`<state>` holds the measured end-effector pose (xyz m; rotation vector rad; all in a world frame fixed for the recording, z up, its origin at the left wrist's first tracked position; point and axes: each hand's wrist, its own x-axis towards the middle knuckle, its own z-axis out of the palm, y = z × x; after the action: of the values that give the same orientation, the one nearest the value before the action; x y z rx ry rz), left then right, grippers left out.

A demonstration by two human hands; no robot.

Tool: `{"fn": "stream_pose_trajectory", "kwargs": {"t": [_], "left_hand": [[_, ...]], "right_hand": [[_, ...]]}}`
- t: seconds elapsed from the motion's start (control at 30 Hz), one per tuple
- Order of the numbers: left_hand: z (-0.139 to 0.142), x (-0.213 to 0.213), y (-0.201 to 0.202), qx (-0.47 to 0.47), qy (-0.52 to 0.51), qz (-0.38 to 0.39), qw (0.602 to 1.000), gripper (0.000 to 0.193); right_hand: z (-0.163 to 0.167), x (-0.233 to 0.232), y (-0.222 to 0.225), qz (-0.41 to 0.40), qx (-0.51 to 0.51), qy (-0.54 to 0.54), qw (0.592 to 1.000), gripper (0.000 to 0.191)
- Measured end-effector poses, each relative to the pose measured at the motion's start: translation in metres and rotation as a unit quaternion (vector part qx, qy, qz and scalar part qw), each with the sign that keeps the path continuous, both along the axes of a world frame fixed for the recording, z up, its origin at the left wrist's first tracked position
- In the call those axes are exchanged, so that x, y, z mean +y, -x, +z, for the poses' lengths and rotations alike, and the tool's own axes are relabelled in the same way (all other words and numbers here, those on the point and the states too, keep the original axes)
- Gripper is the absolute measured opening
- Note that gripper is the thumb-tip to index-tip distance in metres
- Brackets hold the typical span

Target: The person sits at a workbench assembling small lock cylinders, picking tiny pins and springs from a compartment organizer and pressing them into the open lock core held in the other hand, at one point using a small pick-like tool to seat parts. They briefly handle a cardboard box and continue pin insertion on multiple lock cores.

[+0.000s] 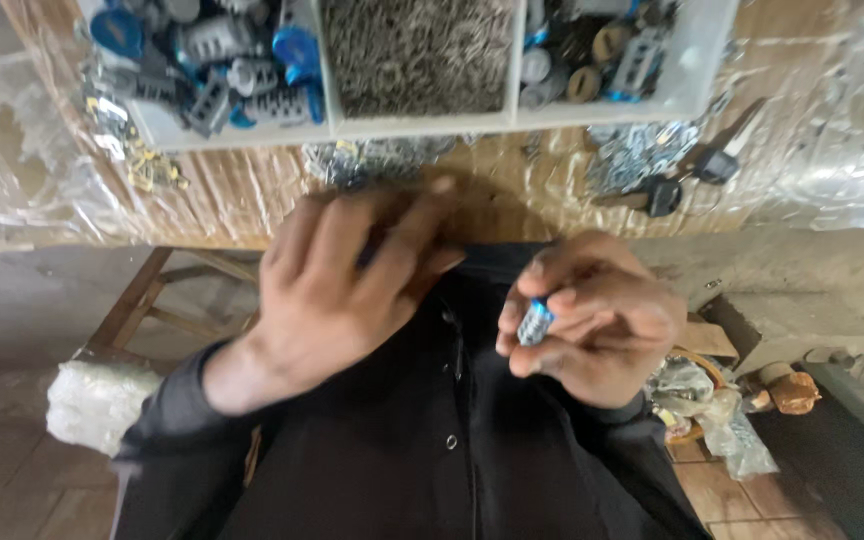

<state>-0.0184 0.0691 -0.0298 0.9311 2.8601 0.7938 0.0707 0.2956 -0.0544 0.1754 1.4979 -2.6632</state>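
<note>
My right hand (pixel 592 315) is closed around a small silver-grey ribbed part with a blue end (pixel 535 322), held between thumb and fingers in front of my dark shirt. My left hand (pixel 337 285) is blurred with motion, fingers spread, just below the table edge; I see nothing in it. Both hands hover over my lap, a short gap apart.
A white divided tray (pixel 422 125) on the plastic-covered wooden table (pixel 242 195) holds grey and blue parts at left (pixel 227 60), small metal pieces in the middle (pixel 417 50), more parts at right (pixel 592 50). Loose metal bits (pixel 642 150) and black-handled tools (pixel 662 195) lie nearby. Bags (pixel 712 410) sit on the floor.
</note>
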Motion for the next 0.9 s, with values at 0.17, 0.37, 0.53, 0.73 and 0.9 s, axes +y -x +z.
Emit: {"fn": "stream_pose_trajectory", "kwargs": {"t": [0.17, 0.37, 0.53, 0.73, 0.9], "left_hand": [[0.011, -0.001, 0.002, -0.023, -0.036, 0.008, 0.999, 0.031], [-0.001, -0.004, 0.0, -0.001, -0.054, -0.081, 0.995, 0.026], [-0.004, -0.019, -0.01, 0.056, -0.091, -0.068, 0.992, 0.021], [0.005, -0.011, -0.016, -0.185, -0.285, 0.004, 0.941, 0.019], [0.01, 0.013, -0.004, -0.101, -0.285, -0.052, 0.952, 0.024]], "right_hand": [[-0.008, -0.001, -0.002, -0.015, -0.004, 0.007, 1.0, 0.04], [-0.012, 0.004, 0.004, 0.023, 0.083, 0.017, 0.996, 0.041], [-0.011, -0.003, 0.013, -0.008, 0.021, 0.012, 1.0, 0.048], [-0.003, -0.005, 0.005, 0.058, -0.031, -0.026, 0.997, 0.035], [-0.002, -0.002, 0.003, 0.086, -0.024, -0.067, 0.994, 0.025]]}}
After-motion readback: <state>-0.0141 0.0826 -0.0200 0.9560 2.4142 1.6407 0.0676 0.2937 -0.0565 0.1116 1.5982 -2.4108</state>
